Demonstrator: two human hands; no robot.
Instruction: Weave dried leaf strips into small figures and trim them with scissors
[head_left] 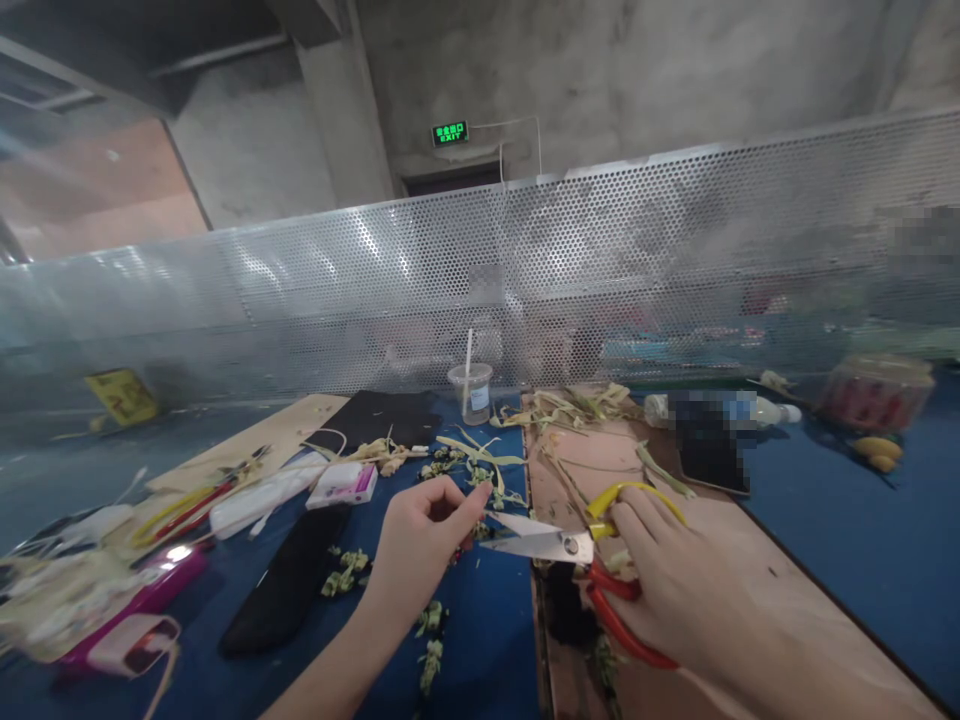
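Observation:
My right hand (675, 565) grips a pair of scissors (544, 545) with one yellow and one red handle. The blades are parted and point left, their tips close to my left fingertips. My left hand (427, 525) is closed in a pinch, thumb against fingers. Whatever lies between those fingertips is too small and too covered to name. Pale dried plant strips (480, 455) lie just beyond the left hand. Small clipped greenish plant pieces (346, 572) are scattered on the blue surface beside and below it.
A plastic cup with a straw (472, 395) stands by the perforated metal panel (637, 250). More dried strips (577, 405) lie on the brown cardboard (720, 580). To the left are a black pouch-like object (281, 590), a tissue pack (343, 486) and red-and-yellow-handled tools (191, 505).

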